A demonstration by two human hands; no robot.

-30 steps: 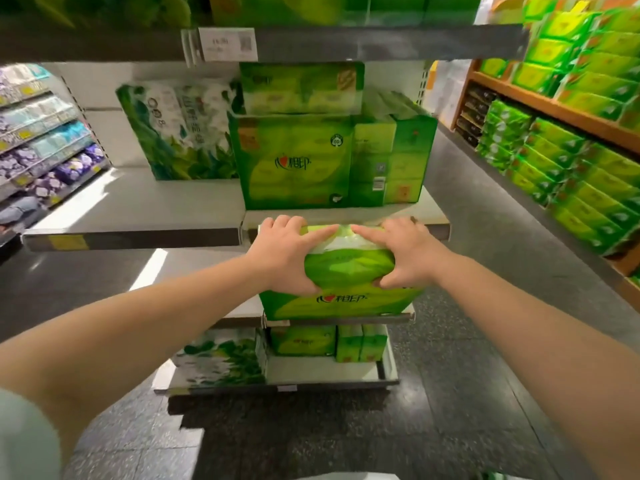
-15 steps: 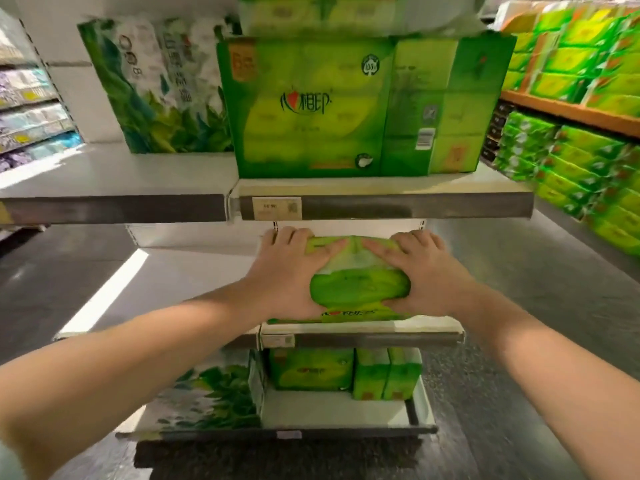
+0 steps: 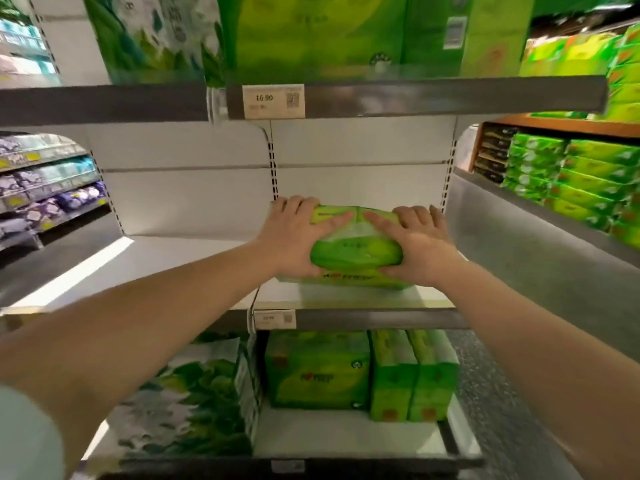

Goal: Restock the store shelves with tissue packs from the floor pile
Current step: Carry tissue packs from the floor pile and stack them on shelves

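A green tissue pack lies on the white middle shelf, a little behind its front edge. My left hand grips the pack's left end, thumb across the top and fingers curled over the far edge. At the right end, my right hand holds it the same way. Apart from this pack, the visible part of the middle shelf is bare.
The shelf above carries large green tissue boxes and a price tag. Below, the bottom shelf holds green packs and a leaf-printed pack. More green packs fill the aisle shelving at right.
Both hands have pushed the tissue pack further in over the middle shelf, past its front edge. The view has come closer and lower.
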